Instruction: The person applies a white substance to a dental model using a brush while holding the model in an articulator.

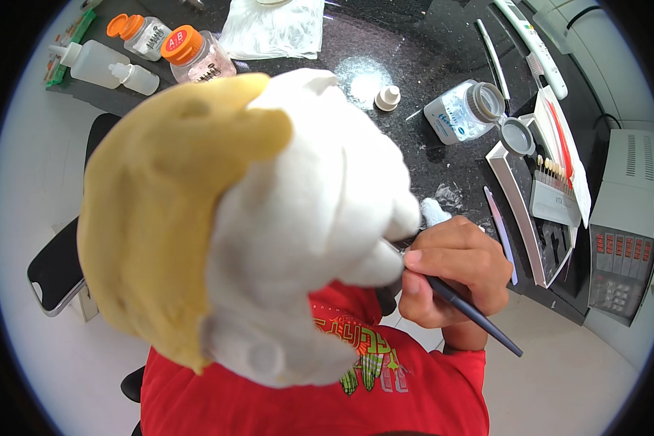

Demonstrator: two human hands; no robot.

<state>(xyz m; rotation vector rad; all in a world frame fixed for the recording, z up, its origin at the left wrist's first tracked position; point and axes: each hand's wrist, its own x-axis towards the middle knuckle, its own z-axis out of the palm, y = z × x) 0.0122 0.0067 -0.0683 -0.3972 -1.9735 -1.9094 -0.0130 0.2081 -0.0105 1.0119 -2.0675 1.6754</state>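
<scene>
Very close to the camera, a dental plaster cast (305,182) fills the middle of the head view. Its tooth side is white, and a yellow stone base (149,225) forms the left part. My right hand (461,269), at the right edge of the cast, pinches a slim dark-handled tool (479,320). The handle slopes down to the right; the working tip is at the lowest white teeth, largely hidden, so its kind and whether it touches cannot be told. My left hand does not show; the cast blocks much of the view.
On the black counter lie orange-capped jars (203,62), a white squeeze bottle (94,64), a folded tissue (272,33), a small white cap (387,98) and an open grey-lidded jar (450,116). Rightward are a purple stick (500,232), a tooth shade guide (556,200) and a grey machine (621,240).
</scene>
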